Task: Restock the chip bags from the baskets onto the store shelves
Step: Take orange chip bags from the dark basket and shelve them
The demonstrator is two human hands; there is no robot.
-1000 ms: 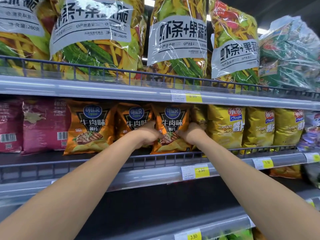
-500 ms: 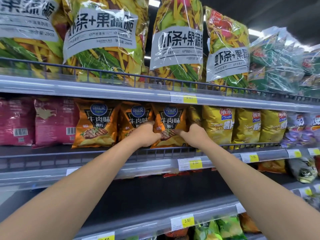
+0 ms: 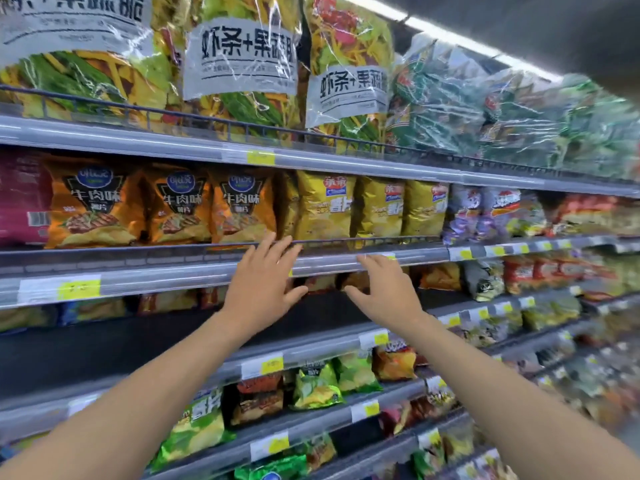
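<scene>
Three orange chip bags stand upright in a row on the second shelf; the rightmost orange bag stands behind the wire rail. My left hand is open, fingers spread, just below and in front of that bag, level with the shelf's front edge. My right hand is open too, beside it to the right, below the yellow chip bags. Neither hand holds anything. No basket is in view.
Large clear snack bags fill the top shelf. Pink bags stand at the far left, purple and red bags to the right. Lower shelves hold green, yellow and red bags. Yellow price tags line the shelf edges.
Both hands have let go of the rightmost orange bag and drawn back and down from the shelf, opening. The bag now stands in the row. My view has turned right.
</scene>
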